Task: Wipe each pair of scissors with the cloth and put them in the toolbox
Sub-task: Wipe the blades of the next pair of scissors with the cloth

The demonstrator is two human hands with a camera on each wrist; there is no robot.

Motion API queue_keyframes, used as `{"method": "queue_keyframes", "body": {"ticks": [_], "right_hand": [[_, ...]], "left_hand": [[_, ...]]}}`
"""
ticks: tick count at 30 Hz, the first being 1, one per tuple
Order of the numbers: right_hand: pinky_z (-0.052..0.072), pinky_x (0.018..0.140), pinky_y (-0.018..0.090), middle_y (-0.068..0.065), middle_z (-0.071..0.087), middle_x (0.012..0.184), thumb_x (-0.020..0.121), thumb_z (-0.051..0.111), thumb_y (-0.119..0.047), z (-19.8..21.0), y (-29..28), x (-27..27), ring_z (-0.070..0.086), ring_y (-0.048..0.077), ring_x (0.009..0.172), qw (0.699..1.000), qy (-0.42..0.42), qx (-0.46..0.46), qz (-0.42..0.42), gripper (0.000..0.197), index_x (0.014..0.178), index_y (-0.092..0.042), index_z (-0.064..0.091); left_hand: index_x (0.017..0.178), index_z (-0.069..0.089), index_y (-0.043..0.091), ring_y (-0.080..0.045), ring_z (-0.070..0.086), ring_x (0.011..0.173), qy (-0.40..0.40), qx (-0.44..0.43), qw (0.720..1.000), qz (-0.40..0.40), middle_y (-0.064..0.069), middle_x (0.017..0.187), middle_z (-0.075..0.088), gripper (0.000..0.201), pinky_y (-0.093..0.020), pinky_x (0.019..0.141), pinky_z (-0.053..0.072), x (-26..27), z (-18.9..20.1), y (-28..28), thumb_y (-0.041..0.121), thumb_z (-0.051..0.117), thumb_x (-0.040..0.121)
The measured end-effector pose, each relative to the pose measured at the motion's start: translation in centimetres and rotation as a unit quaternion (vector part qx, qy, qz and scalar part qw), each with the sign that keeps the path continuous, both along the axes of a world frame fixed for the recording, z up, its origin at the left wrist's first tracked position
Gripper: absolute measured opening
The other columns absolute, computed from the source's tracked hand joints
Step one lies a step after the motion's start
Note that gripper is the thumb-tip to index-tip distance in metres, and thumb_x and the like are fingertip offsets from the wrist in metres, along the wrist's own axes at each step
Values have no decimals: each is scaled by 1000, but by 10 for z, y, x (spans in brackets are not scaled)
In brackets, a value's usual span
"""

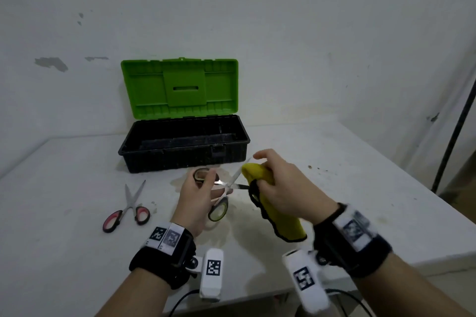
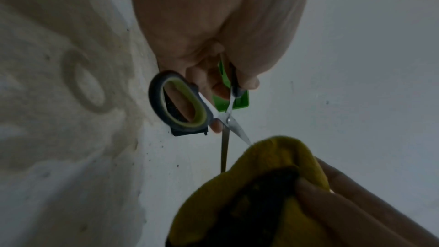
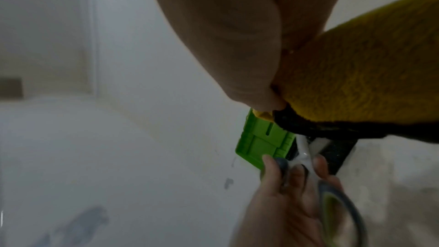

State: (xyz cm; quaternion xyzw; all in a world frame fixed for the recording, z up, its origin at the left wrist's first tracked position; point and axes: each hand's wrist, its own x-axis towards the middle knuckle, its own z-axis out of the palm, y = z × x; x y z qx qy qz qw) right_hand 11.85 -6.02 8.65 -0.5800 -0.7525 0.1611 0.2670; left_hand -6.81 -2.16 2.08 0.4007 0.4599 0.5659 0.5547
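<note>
My left hand [image 1: 203,195] grips a pair of scissors with grey-and-yellow-green handles [image 1: 218,210], blades spread open, above the table in front of the toolbox. In the left wrist view the scissors [image 2: 180,100] point toward the cloth [image 2: 273,176]. My right hand [image 1: 280,188] holds a folded yellow cloth with a black edge [image 1: 278,216] wrapped over one blade tip. The right wrist view shows the cloth [image 3: 368,74] above the blades [image 3: 305,149]. A second pair of scissors with red-and-black handles [image 1: 128,210] lies shut on the table at the left. The toolbox [image 1: 184,143] stands open, its green lid [image 1: 180,87] upright.
The white table [image 1: 347,188] ends at a right edge, where a dark pole [image 1: 456,131] leans by the wall. The toolbox sits against the back wall. Cables [image 1: 353,301] hang off the table's front edge.
</note>
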Motion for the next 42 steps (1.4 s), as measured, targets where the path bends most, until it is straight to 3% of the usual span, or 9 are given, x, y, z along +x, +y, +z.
{"method": "queue_keyframes", "body": {"ticks": [5,8,11,15,20,28,33,37,42], "right_hand": [[38,84,19,4,58,113,89,67,-21,-33,12,-28,53,21,105,993,-49,95,50,36,124,-16,58],[43,85,30,4,54,105,92,64,-26,-47,16,-32,47,24,101,986,-76,138,55,29,120,-19,62],[45,82,33,4,51,108,93,61,-32,-53,14,-34,44,25,97,972,-121,200,39,23,114,-26,64],[46,91,42,9,54,128,93,58,-37,-59,14,-34,46,33,111,975,-117,188,14,31,123,-31,61],[44,81,33,0,57,110,97,53,-33,-64,15,-35,52,21,94,980,-64,184,31,29,125,-26,55],[49,68,32,5,47,104,99,53,-21,-58,12,-34,49,19,79,970,-21,238,31,18,115,-15,55],[45,78,22,7,52,107,94,62,-25,-67,18,-34,53,21,91,974,-11,227,23,28,119,-11,61],[39,79,15,4,52,103,99,47,-35,-65,17,-34,53,17,90,977,26,211,16,33,117,-14,64],[43,87,30,2,46,106,106,33,-34,-64,10,-35,46,18,99,984,9,177,25,34,109,-18,62]], "left_hand": [[100,54,6,-25,76,73,-53,-10,999,-10,-9,91,68,12,-33,61,61,7,4,-2,18,56,102],[89,58,8,-26,72,76,-75,-5,997,-4,-8,82,72,9,-27,58,58,8,2,0,8,60,98],[102,66,2,-26,72,77,-93,-41,995,0,-17,91,75,11,-30,57,58,8,-2,4,11,62,97],[104,68,3,-27,72,80,-96,-54,994,22,-20,98,74,18,-33,63,56,8,-7,8,19,61,99],[108,70,9,-29,72,95,-83,-44,995,13,-16,103,75,21,-38,77,57,14,-10,8,25,58,100],[96,60,-5,-22,64,53,25,4,997,73,-14,83,64,35,-33,52,57,15,-8,1,30,56,102],[88,66,-5,-26,67,56,67,51,995,51,-21,78,69,43,-32,51,55,20,-6,-4,33,53,102],[89,64,-5,-23,63,51,68,45,995,49,-13,72,65,42,-33,50,54,21,-5,-5,34,54,102],[81,65,-2,-25,71,62,104,43,991,71,-17,75,70,44,-50,61,62,22,-10,-6,38,57,99]]}}
